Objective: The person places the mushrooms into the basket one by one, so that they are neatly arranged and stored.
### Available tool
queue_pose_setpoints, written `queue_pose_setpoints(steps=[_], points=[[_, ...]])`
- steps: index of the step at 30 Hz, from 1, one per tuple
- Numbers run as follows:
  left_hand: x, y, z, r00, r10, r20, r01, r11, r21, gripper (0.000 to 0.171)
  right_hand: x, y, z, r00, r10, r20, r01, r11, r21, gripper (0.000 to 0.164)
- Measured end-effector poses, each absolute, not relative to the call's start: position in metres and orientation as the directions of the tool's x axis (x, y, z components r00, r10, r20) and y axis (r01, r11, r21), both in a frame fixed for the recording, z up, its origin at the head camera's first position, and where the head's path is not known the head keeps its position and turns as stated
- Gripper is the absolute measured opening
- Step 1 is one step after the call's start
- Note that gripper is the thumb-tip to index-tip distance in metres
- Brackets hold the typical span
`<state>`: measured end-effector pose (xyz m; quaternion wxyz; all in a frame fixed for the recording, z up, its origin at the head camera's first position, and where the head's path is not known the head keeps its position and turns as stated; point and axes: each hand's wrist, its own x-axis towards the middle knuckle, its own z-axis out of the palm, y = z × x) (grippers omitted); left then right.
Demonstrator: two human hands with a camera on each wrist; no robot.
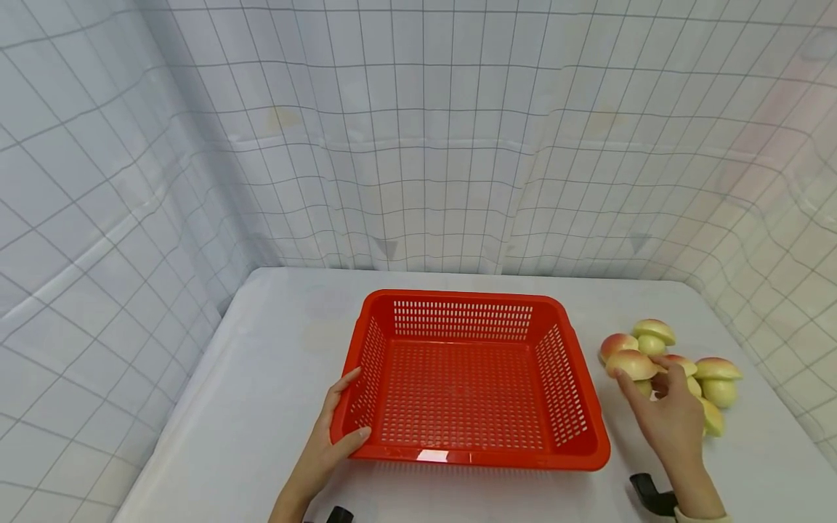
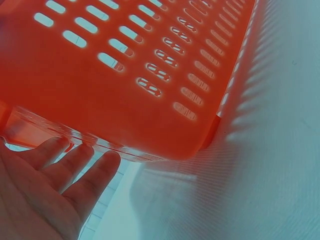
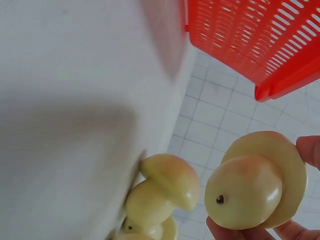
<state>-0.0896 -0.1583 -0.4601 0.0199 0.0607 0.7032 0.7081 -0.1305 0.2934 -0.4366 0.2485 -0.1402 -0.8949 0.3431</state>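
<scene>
The right hand (image 1: 673, 412) pinches a yellow-and-red toy mushroom (image 1: 630, 365) between thumb and fingers, just right of the red plastic basket (image 1: 461, 392). More toy mushrooms (image 1: 719, 392) cluster beside it on the right of the white desk (image 1: 275, 363). The left hand (image 1: 325, 438), thumb and fairly straight fingers spread wide, touches the basket's near-left corner. White gridded curtains (image 1: 445, 145) stand beyond the desk's far edge.
</scene>
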Motion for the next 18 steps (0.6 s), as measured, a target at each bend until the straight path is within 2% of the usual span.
queue_pose_setpoints(steps=[8, 18], points=[[-0.09, -0.159, -0.461, -0.992, 0.113, 0.053, 0.053, -0.009, 0.999, 0.074, -0.133, 0.289, -0.423, -0.777, 0.408, 0.479, -0.041, 0.727, -0.686, 0.056], [-0.09, -0.158, -0.46, -0.992, 0.109, 0.064, 0.065, 0.001, 0.998, 0.074, -0.135, 0.275, -0.403, -0.78, 0.419, 0.464, -0.069, 0.68, -0.73, 0.057]])
